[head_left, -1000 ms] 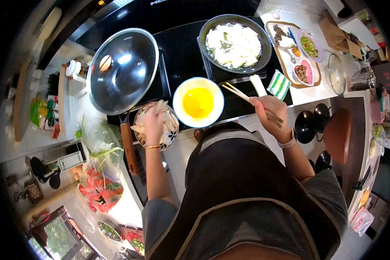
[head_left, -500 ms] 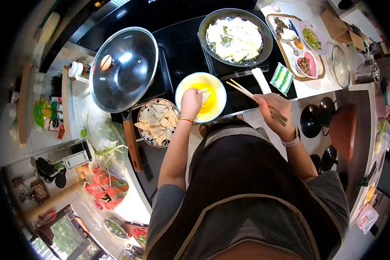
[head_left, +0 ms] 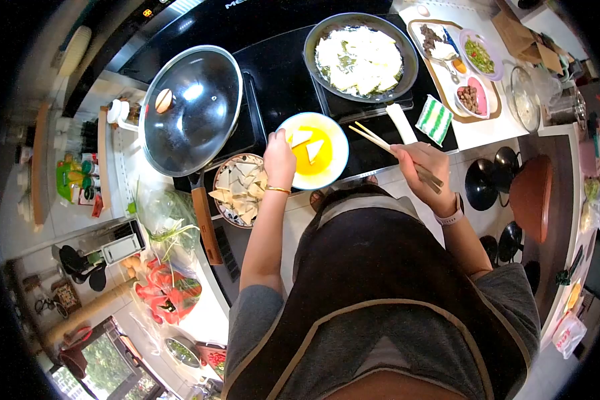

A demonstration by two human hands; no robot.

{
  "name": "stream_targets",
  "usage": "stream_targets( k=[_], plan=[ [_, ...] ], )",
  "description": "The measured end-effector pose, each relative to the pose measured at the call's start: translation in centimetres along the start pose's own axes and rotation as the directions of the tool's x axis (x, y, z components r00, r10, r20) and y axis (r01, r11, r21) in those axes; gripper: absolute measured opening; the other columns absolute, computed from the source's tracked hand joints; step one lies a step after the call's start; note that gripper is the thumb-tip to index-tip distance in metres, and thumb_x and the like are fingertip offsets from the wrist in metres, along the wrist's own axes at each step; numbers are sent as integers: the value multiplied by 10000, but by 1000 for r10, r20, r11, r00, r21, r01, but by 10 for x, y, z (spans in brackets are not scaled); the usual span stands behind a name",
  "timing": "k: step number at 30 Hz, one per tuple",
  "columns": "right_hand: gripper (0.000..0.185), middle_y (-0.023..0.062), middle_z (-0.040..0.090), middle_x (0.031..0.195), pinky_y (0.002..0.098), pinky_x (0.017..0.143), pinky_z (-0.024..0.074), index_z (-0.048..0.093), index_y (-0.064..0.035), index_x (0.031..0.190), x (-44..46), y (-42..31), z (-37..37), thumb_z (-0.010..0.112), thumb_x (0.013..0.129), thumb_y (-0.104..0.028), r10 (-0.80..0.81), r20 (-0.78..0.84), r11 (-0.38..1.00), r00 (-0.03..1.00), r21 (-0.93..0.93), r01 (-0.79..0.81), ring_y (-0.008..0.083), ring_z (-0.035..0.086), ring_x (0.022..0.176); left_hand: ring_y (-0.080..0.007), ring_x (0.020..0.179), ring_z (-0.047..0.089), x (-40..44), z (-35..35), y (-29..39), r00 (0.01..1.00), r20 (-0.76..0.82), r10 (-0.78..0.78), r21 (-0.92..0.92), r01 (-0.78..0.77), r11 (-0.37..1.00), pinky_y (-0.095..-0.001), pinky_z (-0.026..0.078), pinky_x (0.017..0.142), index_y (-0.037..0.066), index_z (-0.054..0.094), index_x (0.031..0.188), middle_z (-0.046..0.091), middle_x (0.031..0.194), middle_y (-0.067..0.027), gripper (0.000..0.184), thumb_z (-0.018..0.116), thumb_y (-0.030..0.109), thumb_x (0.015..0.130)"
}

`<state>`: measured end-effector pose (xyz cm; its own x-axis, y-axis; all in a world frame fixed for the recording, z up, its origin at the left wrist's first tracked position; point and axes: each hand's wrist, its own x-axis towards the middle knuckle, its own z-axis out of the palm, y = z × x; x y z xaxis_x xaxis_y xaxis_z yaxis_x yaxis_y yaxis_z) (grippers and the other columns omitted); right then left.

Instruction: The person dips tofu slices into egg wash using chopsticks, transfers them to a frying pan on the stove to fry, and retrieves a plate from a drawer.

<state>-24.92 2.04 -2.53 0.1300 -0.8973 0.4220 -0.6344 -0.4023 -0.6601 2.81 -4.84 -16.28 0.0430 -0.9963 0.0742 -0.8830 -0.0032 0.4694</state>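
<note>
My left hand [head_left: 280, 160] is at the left rim of a white bowl [head_left: 343, 148], fingers closed on its edge. In the bowl, two pale triangular tofu slices [head_left: 314, 151] lie in beaten yellow egg [head_left: 304, 165]. To the left of that hand, a patterned plate [head_left: 260, 159] carries several more triangular slices [head_left: 236, 180]. My right hand [head_left: 423, 167] grips a pair of chopsticks [head_left: 372, 137], their tips pointing left toward the bowl without touching it. Beyond, a frying pan [head_left: 310, 57] holds pale pieces in oil; its white handle [head_left: 401, 123] reaches toward my right hand.
A wok with a glass lid [head_left: 203, 127] stands on the left of the black stove, its wooden handle [head_left: 206, 227] toward me. A green-striped cloth [head_left: 435, 120] lies beside the pan handle. Farther right is a tray [head_left: 440, 83] with small dishes. Bagged red vegetables [head_left: 163, 287] sit at left.
My left hand has let go of a tofu slice in the egg and moved left to the bowl's rim. The right hand with the chopsticks stays almost still.
</note>
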Motion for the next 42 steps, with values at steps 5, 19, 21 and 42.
stream_targets(
  k=[5,19,21,42],
  plan=[
    [97,109,626,672,310,500,459,675,-14,840,0,1,7,611,827,-86,-41,9,999,999,8,41,228,595,554,-356,918,574,-8,-4,0,987,132,-90,-204,116,972,-408,473,781,-2,618,935,599,966,-188,195,590,0,742],
    [133,92,603,709,310,546,459,660,-53,795,-7,18,81,594,857,-149,-33,281,995,959,99,5,239,585,617,-273,801,568,-99,-55,-26,954,-207,-215,-326,139,935,-328,472,672,-13,572,1031,550,987,-158,195,559,50,846],
    [155,84,606,723,304,565,461,655,-47,784,-8,15,78,597,859,-170,58,273,986,960,137,-99,223,587,631,-245,755,575,-127,-54,-25,953,-159,-257,-369,184,911,-312,474,644,-12,576,1028,565,959,-150,191,564,62,852],
    [157,76,590,682,241,529,410,674,12,856,12,-5,95,568,881,-101,99,329,954,939,236,-184,120,537,584,-304,972,512,-114,-59,-81,970,-228,-88,105,115,988,-382,458,773,66,623,1031,543,1047,-121,281,598,58,751]
  ],
)
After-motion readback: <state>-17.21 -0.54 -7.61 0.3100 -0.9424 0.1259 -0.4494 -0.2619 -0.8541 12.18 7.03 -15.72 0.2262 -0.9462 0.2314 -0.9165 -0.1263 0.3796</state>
